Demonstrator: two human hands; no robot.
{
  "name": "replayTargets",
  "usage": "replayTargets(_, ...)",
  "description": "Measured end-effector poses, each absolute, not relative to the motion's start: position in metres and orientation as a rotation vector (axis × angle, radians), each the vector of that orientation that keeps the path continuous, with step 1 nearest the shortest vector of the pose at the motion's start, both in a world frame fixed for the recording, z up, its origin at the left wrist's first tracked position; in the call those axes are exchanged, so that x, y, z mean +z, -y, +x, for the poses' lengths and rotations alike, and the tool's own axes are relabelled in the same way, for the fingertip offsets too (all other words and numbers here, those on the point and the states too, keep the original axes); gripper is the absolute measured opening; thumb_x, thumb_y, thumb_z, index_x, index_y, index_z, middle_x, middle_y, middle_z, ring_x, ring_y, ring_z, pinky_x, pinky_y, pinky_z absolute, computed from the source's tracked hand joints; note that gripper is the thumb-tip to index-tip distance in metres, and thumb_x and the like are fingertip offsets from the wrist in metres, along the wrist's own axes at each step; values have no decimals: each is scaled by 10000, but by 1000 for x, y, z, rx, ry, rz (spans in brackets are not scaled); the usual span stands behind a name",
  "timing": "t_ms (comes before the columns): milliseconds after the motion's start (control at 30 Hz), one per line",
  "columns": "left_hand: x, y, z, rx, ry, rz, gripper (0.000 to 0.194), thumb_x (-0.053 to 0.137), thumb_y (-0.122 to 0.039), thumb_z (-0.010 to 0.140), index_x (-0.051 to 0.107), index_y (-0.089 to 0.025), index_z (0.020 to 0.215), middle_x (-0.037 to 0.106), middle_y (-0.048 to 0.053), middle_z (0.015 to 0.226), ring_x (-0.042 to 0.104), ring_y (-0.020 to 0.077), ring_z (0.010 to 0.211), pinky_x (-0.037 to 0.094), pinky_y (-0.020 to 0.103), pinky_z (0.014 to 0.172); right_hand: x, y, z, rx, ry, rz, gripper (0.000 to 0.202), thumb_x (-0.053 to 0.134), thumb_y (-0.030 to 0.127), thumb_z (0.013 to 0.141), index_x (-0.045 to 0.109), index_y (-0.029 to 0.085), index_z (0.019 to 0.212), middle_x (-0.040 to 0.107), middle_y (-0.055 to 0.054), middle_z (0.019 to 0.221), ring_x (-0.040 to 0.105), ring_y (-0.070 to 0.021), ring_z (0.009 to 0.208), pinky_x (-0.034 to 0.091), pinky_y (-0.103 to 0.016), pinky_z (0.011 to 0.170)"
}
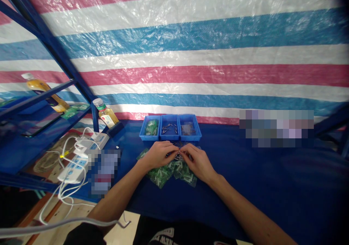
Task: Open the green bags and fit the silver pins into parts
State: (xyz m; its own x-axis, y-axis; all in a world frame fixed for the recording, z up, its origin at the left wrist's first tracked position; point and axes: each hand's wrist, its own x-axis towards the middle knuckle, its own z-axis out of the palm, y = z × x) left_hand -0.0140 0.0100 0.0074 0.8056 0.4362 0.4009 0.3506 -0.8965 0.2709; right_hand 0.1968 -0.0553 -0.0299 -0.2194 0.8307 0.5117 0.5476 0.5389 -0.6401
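My left hand and my right hand meet fingertip to fingertip above the blue table. Both are closed in a pinch, and whatever sits between the fingertips is too small to make out. Under and around them lie small green plastic packets with pale slender pieces inside. Loose thin metal pieces show below the fingertips, partly covered by the hands. Just beyond stand three joined blue bins: the left bin holds green packets, the middle bin several small metal pieces, the right bin clear packets.
At left, a white power strip with tangled cables lies near a blurred-out flat object. A yellow drink bottle stands by the blue metal frame. Striped plastic sheeting forms the back. Another blurred object lies far right.
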Motion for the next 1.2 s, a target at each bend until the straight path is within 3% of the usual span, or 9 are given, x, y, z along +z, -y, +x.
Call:
replayTargets(433, 12, -8, -13, 679, -557, 2852, 247, 492, -239, 1008, 695, -161, 890, 664, 47, 768, 623, 143, 738, 512, 275, 840, -30, 55, 200, 354, 1975, -1164, 191, 487, 293, 1065, 646, 232, 979, 688, -37, 860, 674, -190, 782, 515, -305, 762)
replayTargets(633, 11, -9, -13, 706, -552, 2862, 224, 504, -230, 1000, 688, -167, 890, 654, 38, 759, 617, 141, 722, 508, 266, 796, -33, 55, 199, 352, 1959, -1128, 138, 521, 272, 1042, 609, 243, 1143, 687, -41, 928, 670, -196, 802, 524, -306, 741)
replayTargets(767, 11, -9, -13, 714, -547, 2876, 234, 506, -238, 1002, 688, -166, 875, 649, 38, 749, 618, 142, 719, 516, 272, 810, -31, 55, 198, 350, 1985, -1099, 159, 466, 227, 1056, 623, 245, 1042, 678, -51, 963, 672, -197, 849, 526, -310, 786)
replayTargets(1200, 12, -9, -13, 719, -531, 2887, 233, 500, -232, 1008, 693, -165, 898, 648, 38, 752, 612, 140, 719, 509, 267, 795, -29, 56, 199, 310, 1958, -1179, 206, 468, 291, 1072, 637, 230, 974, 675, -41, 901, 655, -180, 783, 499, -292, 765)
